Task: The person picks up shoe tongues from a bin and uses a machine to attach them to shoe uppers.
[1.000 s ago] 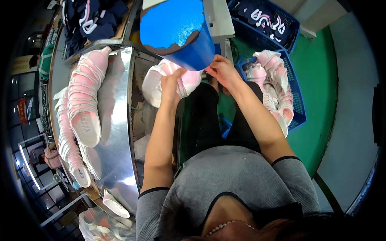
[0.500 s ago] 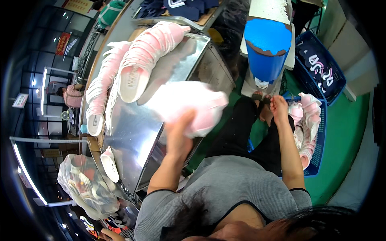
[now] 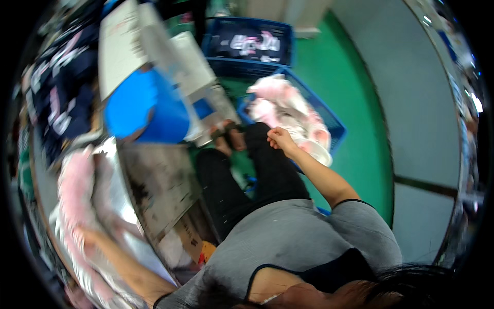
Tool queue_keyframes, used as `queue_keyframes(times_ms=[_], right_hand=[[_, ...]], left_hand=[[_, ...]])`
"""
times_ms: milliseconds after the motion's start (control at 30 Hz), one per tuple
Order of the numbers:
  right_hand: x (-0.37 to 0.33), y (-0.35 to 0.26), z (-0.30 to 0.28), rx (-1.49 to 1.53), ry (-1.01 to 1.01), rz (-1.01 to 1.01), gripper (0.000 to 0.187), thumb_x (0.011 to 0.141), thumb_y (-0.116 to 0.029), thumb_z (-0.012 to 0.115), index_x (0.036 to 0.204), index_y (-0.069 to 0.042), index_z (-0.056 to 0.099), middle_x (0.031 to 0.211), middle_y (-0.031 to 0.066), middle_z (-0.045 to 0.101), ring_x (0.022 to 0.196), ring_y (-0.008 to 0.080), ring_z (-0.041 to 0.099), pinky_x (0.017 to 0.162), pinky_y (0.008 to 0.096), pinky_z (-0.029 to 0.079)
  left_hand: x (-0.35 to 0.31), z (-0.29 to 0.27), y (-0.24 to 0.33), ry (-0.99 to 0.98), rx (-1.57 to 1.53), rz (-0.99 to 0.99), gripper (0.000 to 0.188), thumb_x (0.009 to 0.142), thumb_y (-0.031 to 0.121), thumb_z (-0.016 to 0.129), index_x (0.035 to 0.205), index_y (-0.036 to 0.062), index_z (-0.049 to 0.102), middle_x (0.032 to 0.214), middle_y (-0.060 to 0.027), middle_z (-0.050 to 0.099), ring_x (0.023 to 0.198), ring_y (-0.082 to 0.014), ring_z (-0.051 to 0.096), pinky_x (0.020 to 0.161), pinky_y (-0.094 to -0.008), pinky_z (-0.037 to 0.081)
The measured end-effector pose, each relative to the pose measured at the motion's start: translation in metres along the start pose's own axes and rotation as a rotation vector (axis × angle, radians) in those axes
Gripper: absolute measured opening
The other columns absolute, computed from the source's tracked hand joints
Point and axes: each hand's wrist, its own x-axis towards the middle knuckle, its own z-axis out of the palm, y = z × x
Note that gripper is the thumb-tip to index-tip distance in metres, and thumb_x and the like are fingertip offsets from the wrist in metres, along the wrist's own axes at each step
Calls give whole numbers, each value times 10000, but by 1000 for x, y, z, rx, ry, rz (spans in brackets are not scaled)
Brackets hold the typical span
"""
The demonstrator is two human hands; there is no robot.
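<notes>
My left hand reaches to a long row of nested pink and white shoes on the metal-topped bench. It touches or lies just over the row; blur hides its fingers. My right hand is closed above my right thigh, with nothing showing in it. Just beyond that hand, a blue crate holds more pink and white shoes, some in a crumpled stack.
A blue bucket-like container stands beside white boards ahead of the bench. Dark navy pieces lie piled at the far left. Another blue crate holds dark printed pieces. A grey wall borders the green floor on the right.
The view has swung to the right. My left hand no longer holds up the blurred white and pink item and is now at the shoe row. My right hand stays closed near my leg.
</notes>
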Motion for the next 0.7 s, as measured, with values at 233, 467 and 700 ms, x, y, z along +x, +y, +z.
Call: queue_keyframes(times_ms=[233, 467, 700], right_hand=[[26, 108, -165, 218, 649, 136, 118, 866, -103, 520, 937, -12, 546, 772, 93, 621, 597, 168, 615, 490, 264, 488], [154, 103, -217, 94, 616, 27, 392, 817, -205, 642, 1122, 8, 521, 957, 100, 615, 814, 178, 600, 667, 289, 512], [301, 126, -228, 41, 761, 102, 904, 782, -455, 670, 1382, 87, 262, 1351, 295, 400, 1208, 338, 475, 1009, 343, 371]], left_hand=[[-9, -30, 33, 91, 235, 130, 305, 916, 131, 546, 1148, -64, 511, 1060, -148, 577, 936, -224, 550, 848, -319, 447], [-316, -29, 253, -757, -46, 282, 275, 799, 40, 612, 1069, -1, 583, 981, -105, 599, 890, -217, 558, 807, -309, 461], [-479, 190, 311, -1550, -344, 148, 630, 800, 41, 688, 1343, -14, 375, 1266, -185, 491, 916, -200, 577, 770, -285, 486]])
